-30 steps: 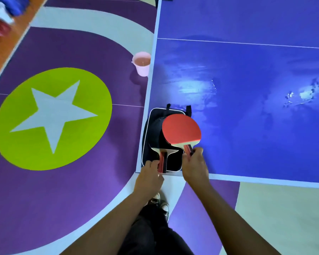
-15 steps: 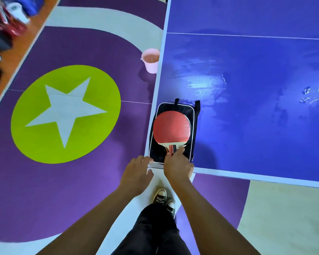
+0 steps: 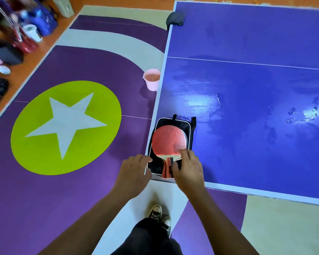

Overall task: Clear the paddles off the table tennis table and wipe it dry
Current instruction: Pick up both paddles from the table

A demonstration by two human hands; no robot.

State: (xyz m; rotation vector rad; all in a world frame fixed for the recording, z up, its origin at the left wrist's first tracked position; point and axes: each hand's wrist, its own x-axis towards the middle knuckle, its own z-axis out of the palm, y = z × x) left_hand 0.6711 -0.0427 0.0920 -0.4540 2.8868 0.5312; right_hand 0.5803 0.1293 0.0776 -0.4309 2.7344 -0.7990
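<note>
A red paddle (image 3: 168, 142) lies face up on a black paddle case (image 3: 189, 128) at the near left corner of the blue table tennis table (image 3: 256, 80). Its handle (image 3: 167, 169) is stacked on a second paddle's handle; that paddle's blade is hidden beneath. My right hand (image 3: 190, 169) sits on the lower right of the red blade, fingers bent over its shoulder and thumb beside the handle. My left hand (image 3: 134, 172) hangs at the case's left edge, loosely curled fingertips touching it. Water (image 3: 201, 105) glistens on the table, with droplets (image 3: 302, 115) further right.
A pink bucket (image 3: 152, 80) stands on the floor against the table's left edge. A black object (image 3: 175, 19) hangs at the far left corner. Bags and containers (image 3: 26, 30) line the left wall. My shoes (image 3: 159, 216) are just below the table's near corner.
My right hand laid the red paddle onto the other paddle in the case, then shifted from the handle up to the blade's shoulder. My left hand left the lower handle and went to the case's edge.
</note>
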